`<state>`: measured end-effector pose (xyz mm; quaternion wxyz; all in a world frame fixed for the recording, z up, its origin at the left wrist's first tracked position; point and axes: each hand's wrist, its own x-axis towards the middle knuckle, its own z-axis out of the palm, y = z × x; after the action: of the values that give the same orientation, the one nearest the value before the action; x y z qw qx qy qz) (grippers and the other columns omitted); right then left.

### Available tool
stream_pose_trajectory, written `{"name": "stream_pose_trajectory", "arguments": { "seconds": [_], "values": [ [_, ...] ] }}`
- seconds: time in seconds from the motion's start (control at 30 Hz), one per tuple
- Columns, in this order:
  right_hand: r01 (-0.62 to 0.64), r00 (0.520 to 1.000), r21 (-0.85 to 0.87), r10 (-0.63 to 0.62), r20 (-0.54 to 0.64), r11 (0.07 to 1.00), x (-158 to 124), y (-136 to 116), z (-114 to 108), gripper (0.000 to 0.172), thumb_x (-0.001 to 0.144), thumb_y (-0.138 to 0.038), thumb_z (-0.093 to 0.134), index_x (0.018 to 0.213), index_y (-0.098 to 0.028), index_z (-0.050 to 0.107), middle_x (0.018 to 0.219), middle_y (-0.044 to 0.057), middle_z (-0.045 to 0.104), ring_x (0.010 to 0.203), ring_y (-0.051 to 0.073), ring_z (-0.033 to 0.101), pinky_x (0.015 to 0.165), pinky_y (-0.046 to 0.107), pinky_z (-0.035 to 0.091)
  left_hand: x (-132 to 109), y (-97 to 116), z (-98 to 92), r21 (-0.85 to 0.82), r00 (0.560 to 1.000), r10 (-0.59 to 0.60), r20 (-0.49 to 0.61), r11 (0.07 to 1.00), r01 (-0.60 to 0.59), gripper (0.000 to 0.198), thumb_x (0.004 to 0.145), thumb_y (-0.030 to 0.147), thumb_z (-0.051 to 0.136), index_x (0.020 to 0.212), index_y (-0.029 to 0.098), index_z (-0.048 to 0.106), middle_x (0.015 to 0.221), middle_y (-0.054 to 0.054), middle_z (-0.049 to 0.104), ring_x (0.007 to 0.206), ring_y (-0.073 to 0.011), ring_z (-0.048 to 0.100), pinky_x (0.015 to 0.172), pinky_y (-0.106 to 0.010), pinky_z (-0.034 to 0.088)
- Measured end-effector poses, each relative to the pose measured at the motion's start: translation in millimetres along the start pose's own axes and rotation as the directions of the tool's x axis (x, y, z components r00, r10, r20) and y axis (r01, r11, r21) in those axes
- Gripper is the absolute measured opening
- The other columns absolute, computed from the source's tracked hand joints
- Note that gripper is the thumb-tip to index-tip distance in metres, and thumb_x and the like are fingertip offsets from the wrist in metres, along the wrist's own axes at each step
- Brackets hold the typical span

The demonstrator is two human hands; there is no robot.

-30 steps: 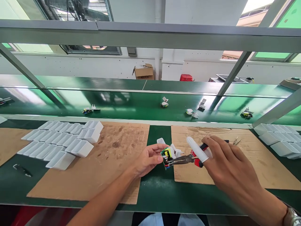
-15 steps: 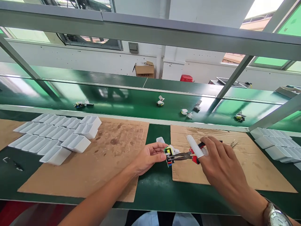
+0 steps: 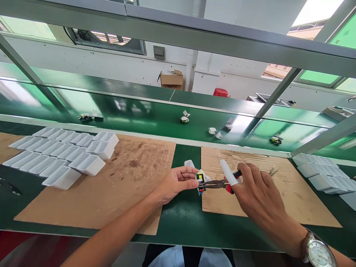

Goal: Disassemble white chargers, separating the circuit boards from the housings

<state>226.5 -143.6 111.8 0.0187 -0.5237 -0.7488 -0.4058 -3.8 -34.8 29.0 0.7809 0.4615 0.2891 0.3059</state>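
Note:
My left hand [image 3: 175, 182] pinches a small circuit board [image 3: 200, 180] with a yellow part on it, just above the green bench. My right hand [image 3: 257, 189] is wrapped round red-handled pliers [image 3: 219, 183], and its index finger wears a white finger cot that sticks up. The plier jaws touch the circuit board. A white plastic shell [image 3: 190, 164] lies on the bench just behind my left hand.
Rows of white plastic shells [image 3: 58, 155] lie on brown cardboard [image 3: 116, 185] at left; more white shells [image 3: 322, 172] sit at right. A second cardboard sheet [image 3: 278, 193] lies under my right hand. Small board assemblies [image 3: 183, 118] ride the green conveyor [image 3: 155, 118] behind.
The view has tipped and shifted a little; both hands have stayed together on the circuit board, with the pliers still at it. The parts on the conveyor have drifted left.

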Motion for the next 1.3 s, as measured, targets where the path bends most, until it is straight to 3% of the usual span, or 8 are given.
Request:
{"name": "stream_pose_trajectory", "arguments": {
  "seconds": [0.33,0.53,0.63,0.77,1.0,1.1,1.23,1.3],
  "values": [
    [0.002,1.0,0.07,-0.003,0.018,0.998,1.1,3.3,10.2,0.025,0.088,-0.005,0.059,0.108,-0.017,0.067,0.108,0.016,0.068,0.1,0.032,0.057,0.076,0.04,0.038,-0.3,2.0,3.2,0.034,1.0,-0.015,-0.02,0.999,0.016,0.056,0.057,0.037,0.1,0.105,0.017,0.079,0.105,-0.01,0.08,0.095,-0.0217,0.074,0.089,-0.033,0.057],
    [-0.189,0.955,0.186,0.136,0.264,0.964,-28.9,19.3,40.2,0.032,0.078,0.005,0.051,0.095,-0.017,0.068,0.111,0.015,0.065,0.094,0.028,0.057,0.076,0.037,0.042,0.3,13.5,1.1,0.033,0.989,0.055,-0.135,0.998,-0.051,0.06,0.066,0.039,0.096,0.119,0.017,0.077,0.115,-0.013,0.079,0.106,-0.0263,0.073,0.099,-0.038,0.055],
    [-0.373,0.845,0.173,0.257,0.469,0.912,-67.4,48.2,69.9,0.031,0.077,0.002,0.052,0.099,-0.015,0.066,0.105,0.013,0.065,0.09,0.026,0.059,0.08,0.036,0.045,-0.6,19.8,-1.2,-0.029,0.996,0.044,-0.075,0.999,-0.046,0.061,0.069,0.037,0.094,0.124,0.019,0.075,0.115,-0.013,0.08,0.107,-0.0275,0.074,0.096,-0.036,0.057],
    [-0.621,0.57,-0.083,0.522,0.634,0.779,-127.9,93.6,109.0,0.028,0.091,-0.01,0.048,0.115,-0.011,0.063,0.105,0.015,0.069,0.098,0.026,0.065,0.084,0.034,0.046,-0.8,19.2,-4.7,-0.053,0.997,0.058,-0.041,0.997,-0.06,0.057,0.071,0.035,0.092,0.123,0.019,0.076,0.121,-0.013,0.078,0.11,-0.0296,0.074,0.092,-0.034,0.059],
    [-0.634,0.436,-0.228,0.586,0.683,0.738,-187.9,126.2,131.9,0.027,0.096,-0.024,0.052,0.112,-0.008,0.067,0.098,0.02,0.074,0.094,0.032,0.071,0.079,0.037,0.052,5.9,8.2,-16.9,-0.112,0.998,0.049,-0.048,0.992,-0.055,0.055,0.075,0.033,0.089,0.126,0.018,0.075,0.124,-0.014,0.077,0.105,-0.0265,0.074,0.09,-0.031,0.059],
    [-0.613,0.477,-0.201,0.56,0.678,0.764,-188.1,126.2,137.4,0.032,0.096,-0.025,0.049,0.11,-0.003,0.069,0.108,0.029,0.07,0.104,0.042,0.069,0.084,0.048,0.054,5.1,7.4,-17.0,-0.166,1.0,0.024,-0.013,0.986,-0.025,0.057,0.072,0.032,0.09,0.125,0.017,0.075,0.126,-0.013,0.076,0.109,-0.0281,0.073,0.094,-0.034,0.057],
    [-0.407,0.781,0.032,0.33,0.53,0.913,-179.5,125.8,159.7,0.044,0.084,-0.002,0.043,0.12,-0.011,0.068,0.145,0.024,0.058,0.131,0.04,0.057,0.102,0.051,0.052,3.9,3.7,-16.9,-0.236,0.999,0.023,0.028,0.972,-0.015,0.058,0.07,0.028,0.091,0.125,0.018,0.075,0.122,-0.011,0.077,0.105,-0.0248,0.073,0.094,-0.033,0.054],
    [-0.312,0.856,0.124,0.222,0.467,0.942,-174.7,125.4,174.2,0.046,0.086,-0.002,0.04,0.12,-0.013,0.068,0.151,0.02,0.055,0.133,0.038,0.056,0.103,0.052,0.053,3.7,1.2,-18.1,-0.258,0.998,0.031,0.054,0.966,-0.016,0.057,0.071,0.026,0.091,0.125,0.017,0.075,0.12,-0.011,0.077,0.103,-0.0229,0.072,0.094,-0.032,0.053]
  ]
}}
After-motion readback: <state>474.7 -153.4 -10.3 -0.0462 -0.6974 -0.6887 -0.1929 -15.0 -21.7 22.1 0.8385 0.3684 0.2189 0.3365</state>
